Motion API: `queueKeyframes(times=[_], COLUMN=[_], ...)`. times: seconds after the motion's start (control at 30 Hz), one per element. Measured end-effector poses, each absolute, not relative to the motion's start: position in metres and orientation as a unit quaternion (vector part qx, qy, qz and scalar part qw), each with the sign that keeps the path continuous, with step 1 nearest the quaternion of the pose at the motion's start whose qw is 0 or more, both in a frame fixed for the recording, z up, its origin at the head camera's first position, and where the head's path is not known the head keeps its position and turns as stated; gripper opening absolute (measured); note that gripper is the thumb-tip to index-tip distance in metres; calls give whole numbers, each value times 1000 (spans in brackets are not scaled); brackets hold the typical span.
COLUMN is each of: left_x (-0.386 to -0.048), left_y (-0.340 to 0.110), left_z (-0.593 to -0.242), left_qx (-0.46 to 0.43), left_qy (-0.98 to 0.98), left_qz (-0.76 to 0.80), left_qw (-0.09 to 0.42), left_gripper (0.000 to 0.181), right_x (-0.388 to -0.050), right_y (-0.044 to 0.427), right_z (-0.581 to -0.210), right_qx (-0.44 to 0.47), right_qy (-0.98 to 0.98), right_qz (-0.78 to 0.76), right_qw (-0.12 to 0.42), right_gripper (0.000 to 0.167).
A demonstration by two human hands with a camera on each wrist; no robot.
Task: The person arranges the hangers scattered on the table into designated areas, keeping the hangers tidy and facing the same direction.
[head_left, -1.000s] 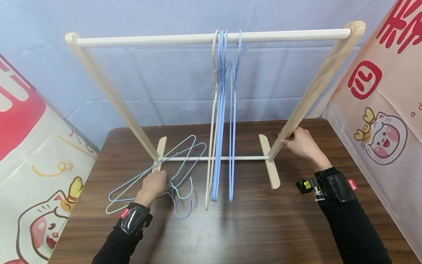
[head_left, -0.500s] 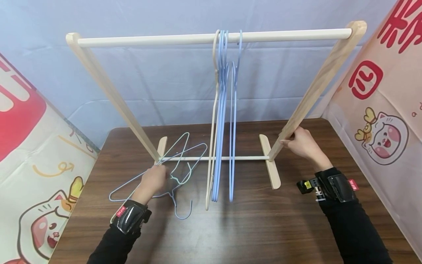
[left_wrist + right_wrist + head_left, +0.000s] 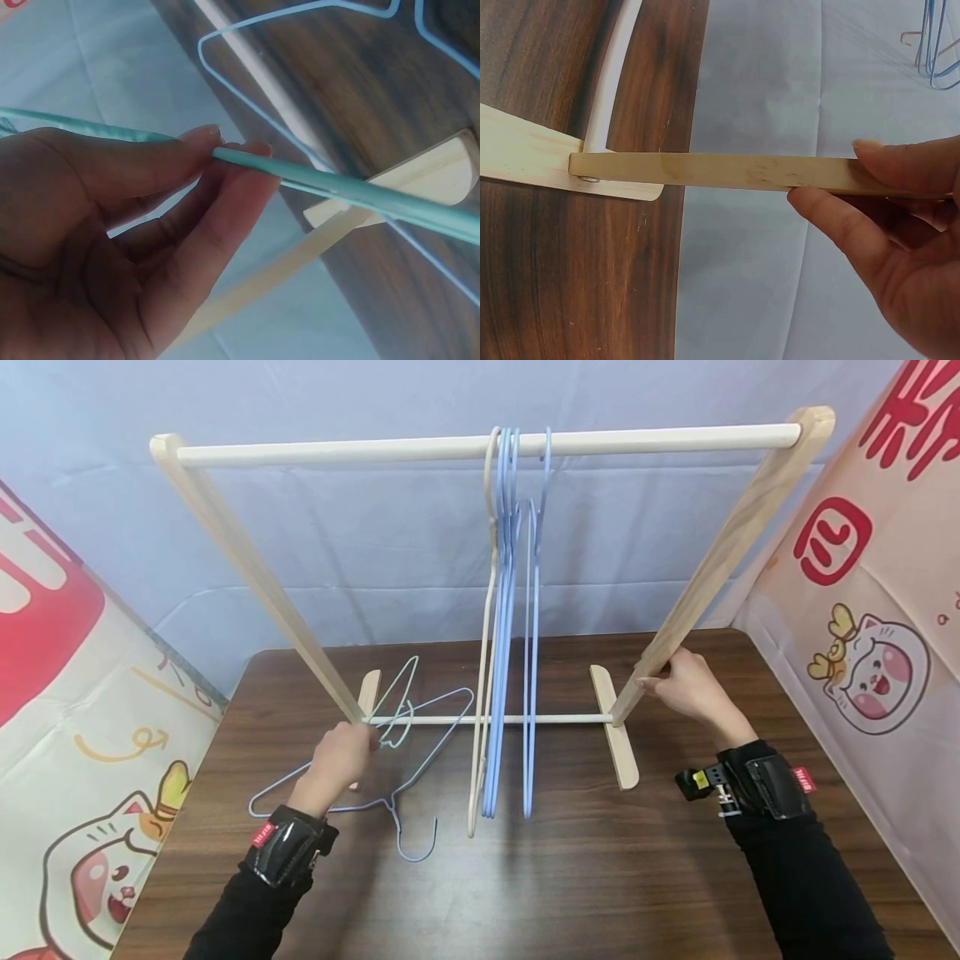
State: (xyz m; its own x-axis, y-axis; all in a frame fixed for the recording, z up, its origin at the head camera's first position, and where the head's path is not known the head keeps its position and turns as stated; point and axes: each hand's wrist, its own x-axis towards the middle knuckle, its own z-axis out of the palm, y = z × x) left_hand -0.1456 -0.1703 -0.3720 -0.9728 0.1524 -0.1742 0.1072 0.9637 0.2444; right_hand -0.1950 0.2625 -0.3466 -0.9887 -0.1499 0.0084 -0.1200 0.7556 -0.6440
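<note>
My left hand point(image 3: 335, 764) pinches a mint-green wire hanger point(image 3: 337, 180) between thumb and fingertips, clear in the left wrist view. In the head view the hand hides part of this hanger, raised over the left foot of the clothes rack. A blue hanger point(image 3: 360, 807) lies on the table beneath it, its hook toward me. My right hand point(image 3: 686, 685) holds the rack's right wooden post point(image 3: 720, 556) low down, thumb on one side and fingers on the other, as the right wrist view also shows.
Several blue hangers point(image 3: 498, 693) and a cream hanger point(image 3: 481, 693) hang mid-way along the white top bar point(image 3: 337, 451). The rack stands on the dark wooden table point(image 3: 570, 893) with a lower crossbar point(image 3: 570, 719). Cloth backdrops surround the table.
My left hand has lifted the mint-green hanger off the blue one, moving slightly left and turning it nearly edge-on. The blue hanger stays on the table. My right hand keeps its place.
</note>
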Motion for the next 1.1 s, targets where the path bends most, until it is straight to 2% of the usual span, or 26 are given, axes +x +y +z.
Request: queueKeyframes(times=[0.17,0.43,0.77,1.1], left_x=[-147,-150,-155,-157], left_y=[-172,-174,-174,-171], left_z=[-367,-358,-348,-339], left_qx=[71,76,74,79], left_qy=[986,985,986,983], left_qz=[123,128,112,131], left_qw=[90,82,100,100], left_gripper=[33,29,25,32], right_x=[-196,-196,-195,-194], right_y=[262,262,261,262], right_z=[-347,-346,-345,-345], right_qx=[-72,-73,-69,-71], right_qy=[936,936,933,934], right_qz=[-343,-343,-352,-347], right_qw=[26,30,36,37], right_gripper=[37,36,38,37])
